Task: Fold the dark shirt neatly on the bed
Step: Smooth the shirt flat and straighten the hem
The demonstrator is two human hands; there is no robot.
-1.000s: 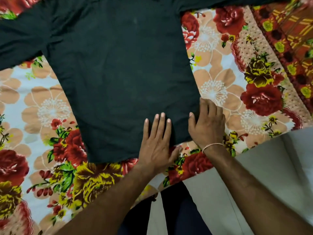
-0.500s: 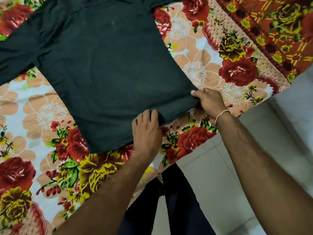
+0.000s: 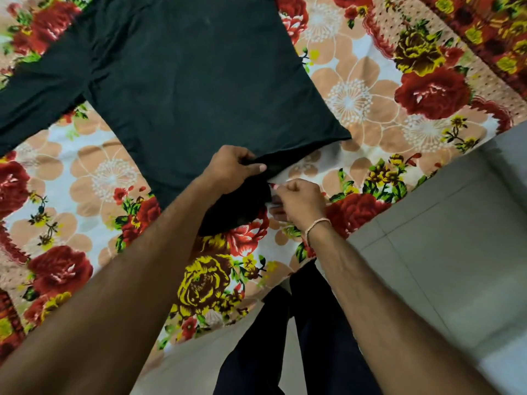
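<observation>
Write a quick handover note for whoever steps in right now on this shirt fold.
Left hand: closed on the shirt hem, lifting it.
Right hand: fist closed at the hem just beside it; what it pinches is hard to see.
Shirt: spread flat on the floral bedsheet, one sleeve out to the left, near edge bunched at the hands.
Done: laid out.
Left: all folds.

shirt (image 3: 185,81) on bed (image 3: 370,89), floor (image 3: 442,266) right

L hand (image 3: 232,169), flat on dark cotton shirt (image 3: 182,81) before, now pinches hem; R hand (image 3: 299,202) now fisted beside it; hem lifted, bunched.
</observation>
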